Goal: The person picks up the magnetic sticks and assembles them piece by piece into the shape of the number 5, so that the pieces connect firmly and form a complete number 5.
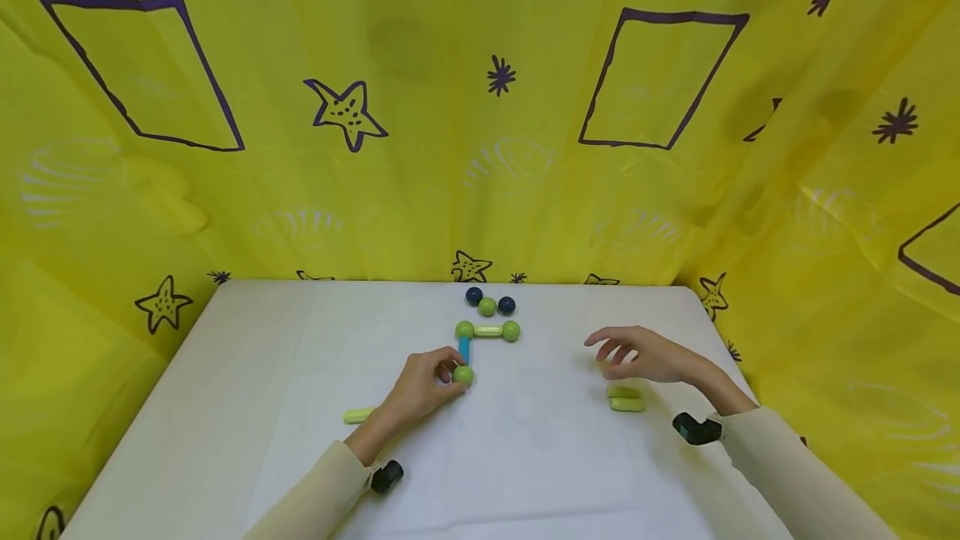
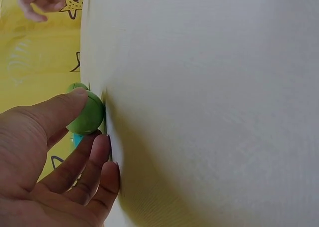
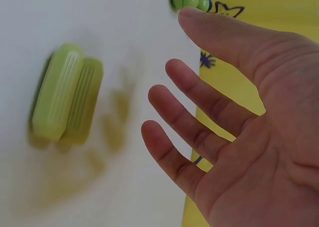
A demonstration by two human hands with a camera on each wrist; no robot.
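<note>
My left hand (image 1: 420,383) pinches a green ball (image 1: 463,376) between thumb and fingers, low against the white table. From that ball a blue rod (image 1: 464,348) runs back to a second green ball (image 1: 465,329). There a pale green rod (image 1: 488,331) leads right to a third green ball (image 1: 512,331), giving an L shape. In the left wrist view the gripped ball (image 2: 88,112) partly covers another behind it. My right hand (image 1: 647,355) hovers with relaxed, spread fingers and holds nothing. Just below it lie two ribbed pale green rods (image 3: 57,92), side by side.
Behind the L shape, two dark blue balls (image 1: 474,297) flank a loose green ball (image 1: 487,307). Another pale green rod (image 1: 358,416) lies left, partly hidden by my left wrist. A yellow patterned curtain (image 1: 420,190) borders the white table (image 1: 540,457) at the back and sides.
</note>
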